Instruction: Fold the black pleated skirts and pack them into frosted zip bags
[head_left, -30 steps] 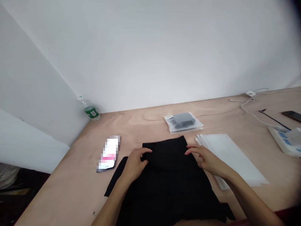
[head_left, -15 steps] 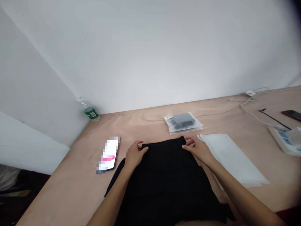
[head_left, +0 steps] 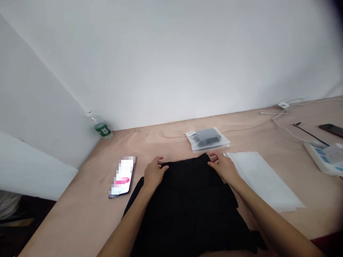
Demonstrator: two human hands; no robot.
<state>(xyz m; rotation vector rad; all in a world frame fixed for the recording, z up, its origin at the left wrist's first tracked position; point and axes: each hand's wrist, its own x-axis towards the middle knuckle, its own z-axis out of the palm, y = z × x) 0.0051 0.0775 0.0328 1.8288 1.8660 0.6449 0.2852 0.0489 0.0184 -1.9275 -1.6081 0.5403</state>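
A black garment lies spread on the table in front of me, its straight far edge between my two hands. My left hand is at the far left corner, thumb resting on the cloth and fingers apart from it past the edge. At the far right corner is my right hand, its thumb beside the cloth edge and its fingers spread. Loose flaps of the cloth stick out on both sides under my forearms. The garment's exact kind does not show.
Left of the garment lies a lit phone. A bottle stands by the wall corner. Behind the garment is a clear packet with dark contents; white plastic bags lie at right. Further right are a power strip, cables and a dark phone.
The fingers of both hands have loosened and spread at the garment's far corners. A flap on the garment's right side now sticks out more. The view has shifted slightly.
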